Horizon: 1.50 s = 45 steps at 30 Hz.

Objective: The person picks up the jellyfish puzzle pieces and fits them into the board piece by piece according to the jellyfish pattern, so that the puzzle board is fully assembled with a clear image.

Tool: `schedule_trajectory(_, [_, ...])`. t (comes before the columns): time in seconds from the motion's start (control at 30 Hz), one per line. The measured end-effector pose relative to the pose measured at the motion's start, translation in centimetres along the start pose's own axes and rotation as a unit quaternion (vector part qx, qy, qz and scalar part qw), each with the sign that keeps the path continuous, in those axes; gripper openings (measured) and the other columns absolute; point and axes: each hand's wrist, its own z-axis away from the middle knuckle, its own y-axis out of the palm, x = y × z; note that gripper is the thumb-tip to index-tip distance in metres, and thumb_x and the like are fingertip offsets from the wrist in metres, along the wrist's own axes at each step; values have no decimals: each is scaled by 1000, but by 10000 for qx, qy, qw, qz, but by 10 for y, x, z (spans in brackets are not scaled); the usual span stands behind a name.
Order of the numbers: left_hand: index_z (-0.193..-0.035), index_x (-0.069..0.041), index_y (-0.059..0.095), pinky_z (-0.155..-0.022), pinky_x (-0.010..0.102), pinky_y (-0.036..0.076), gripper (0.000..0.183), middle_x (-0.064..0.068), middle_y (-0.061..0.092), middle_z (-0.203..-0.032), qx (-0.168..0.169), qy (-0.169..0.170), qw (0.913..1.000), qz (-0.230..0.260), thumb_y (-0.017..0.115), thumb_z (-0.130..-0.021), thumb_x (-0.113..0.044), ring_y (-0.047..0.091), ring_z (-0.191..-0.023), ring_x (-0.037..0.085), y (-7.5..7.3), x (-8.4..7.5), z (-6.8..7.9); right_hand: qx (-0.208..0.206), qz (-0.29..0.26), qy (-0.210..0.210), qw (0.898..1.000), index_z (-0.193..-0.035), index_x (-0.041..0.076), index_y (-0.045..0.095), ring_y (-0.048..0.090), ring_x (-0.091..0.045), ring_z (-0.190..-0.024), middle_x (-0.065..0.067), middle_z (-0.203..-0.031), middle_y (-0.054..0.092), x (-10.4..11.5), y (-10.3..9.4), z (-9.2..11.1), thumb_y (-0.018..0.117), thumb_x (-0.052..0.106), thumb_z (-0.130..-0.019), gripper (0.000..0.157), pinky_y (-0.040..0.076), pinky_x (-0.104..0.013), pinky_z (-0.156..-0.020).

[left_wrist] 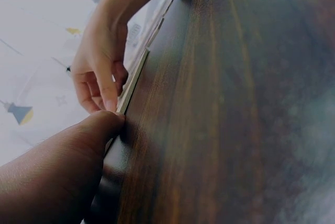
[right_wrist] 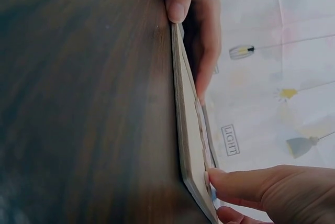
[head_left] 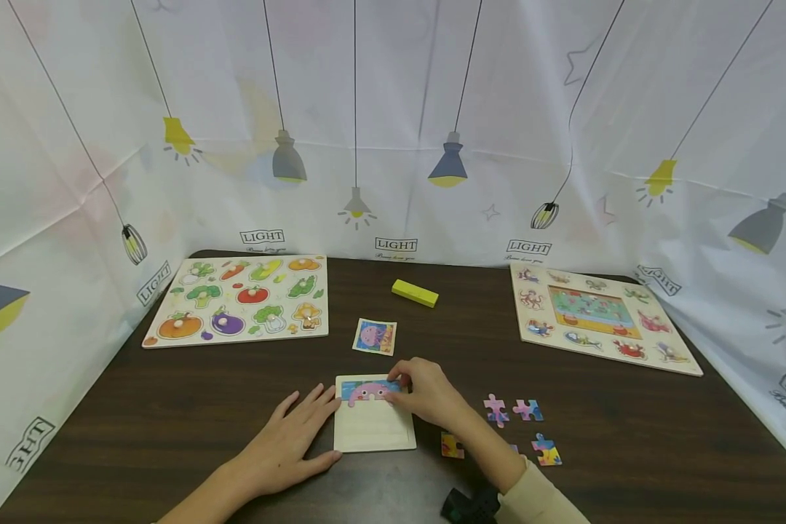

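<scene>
A small pale puzzle board (head_left: 375, 431) lies flat on the dark table. Joined jigsaw pieces (head_left: 367, 391) along its top show a pink octopus-like face on blue. My left hand (head_left: 295, 440) is spread on the table, its straight fingers touching the board's left edge; the left wrist view shows its thumb (left_wrist: 107, 124) at the rim. At the upper right corner, my right hand (head_left: 429, 393) pinches a puzzle piece between thumb and forefinger, mostly hidden by those fingers. In the right wrist view the right thumb (right_wrist: 230, 182) is low over the board's surface.
Several loose jigsaw pieces (head_left: 495, 411) lie right of the board, some partly behind the right forearm. Beyond it are a picture card (head_left: 375, 337) and a yellow block (head_left: 415, 293). A vegetable board (head_left: 282, 297) stands back left, a sea-animal board (head_left: 589, 343) back right.
</scene>
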Motion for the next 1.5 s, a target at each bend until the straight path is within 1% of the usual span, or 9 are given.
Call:
schedule_trajectory(0.2, [-144,-12,31,-106,50,10,72,3,23,-150,-55,27,10000,-10,43,-89,-58,16,-137,20,-1,-1,1,-34,1,-60,10000,-92,9,69,45,-12,-66,-1,-77,55,1,1,-1,73,17,-78,17,42,-21,-53])
schedule_trajectory(0.47, [-142,-10,33,-105,52,13,72,5,26,-149,-252,140,9996,-36,45,-89,-57,19,-136,22,0,0,1,-114,51,-232,9997,-91,9,68,46,-13,-66,-1,-78,55,1,1,2,72,17,-79,15,41,-22,-54])
schedule_trajectory(0.73, [-144,-12,30,-106,51,11,73,3,23,-150,-98,75,9999,-31,43,-89,-59,16,-137,20,2,1,0,56,-45,-411,9991,-95,9,67,45,-11,-64,0,-80,55,1,-5,9,70,12,-81,15,42,-21,-53])
schedule_trajectory(1.0, [-144,-12,30,-106,50,10,73,3,23,-150,-133,105,9999,-4,43,-89,-58,16,-137,20,3,1,1,59,22,-644,9979,-98,7,66,48,-9,-64,0,-81,56,-3,-14,18,69,8,-80,18,43,-21,-53])
schedule_trajectory(1.13, [-144,-12,30,-106,50,11,73,3,24,-150,-139,97,9999,2,43,-89,-58,16,-137,20,3,1,1,-13,15,-720,9974,-99,8,66,51,-12,-69,-1,-84,58,-8,-18,23,70,8,-80,20,45,-22,-57])
schedule_trajectory(1.27, [-144,-12,30,-106,50,10,73,3,24,-149,-127,77,9999,6,43,-89,-58,16,-137,20,3,1,1,-129,109,-722,9972,-100,8,66,54,-16,-78,-2,-90,60,-13,-24,29,71,9,-79,22,48,-27,-67])
schedule_trajectory(1.37, [-144,-13,30,-106,50,11,73,3,24,-149,-127,80,9999,-7,43,-89,-58,16,-137,20,2,1,1,-171,215,-614,9977,-102,9,65,55,-19,-84,-2,-97,61,-18,-28,35,71,11,-79,24,48,-32,-72])
schedule_trajectory(1.5, [-144,-13,30,-106,50,11,73,2,24,-150,-126,76,9999,-14,43,-89,-58,16,-137,20,2,1,1,-208,354,-429,9982,-104,12,65,53,-21,-91,0,-102,60,-27,-35,43,71,14,-79,26,45,-38,-76])
